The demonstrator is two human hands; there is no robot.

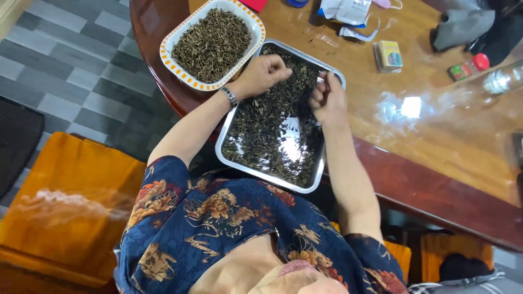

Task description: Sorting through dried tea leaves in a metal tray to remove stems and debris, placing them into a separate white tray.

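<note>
A rectangular steel tray (pixel 229 153) lies at the near edge of the round wooden table (pixel 436 130), holding a loose layer of dark dried leaves (pixel 272 130). My left hand (pixel 261 73), with a watch on the wrist, rests at the tray's far left corner, its fingers pinched together in the leaves. At the far right side of the tray, my right hand (pixel 327 98) is curled, fingertips closed on a bit of leaf. Just left of my left hand stands a white dish with an orange-patterned rim (pixel 168 48), full of brownish dried leaves (pixel 212 43).
Further back on the table lie a small yellow box (pixel 389 54), a red-capped little bottle (pixel 468 66), a clear bottle (pixel 504 79), a white packet (pixel 343 11) and a dark cloth (pixel 463 27). An orange cushioned seat (pixel 65 201) is at my left, over grey tiled floor.
</note>
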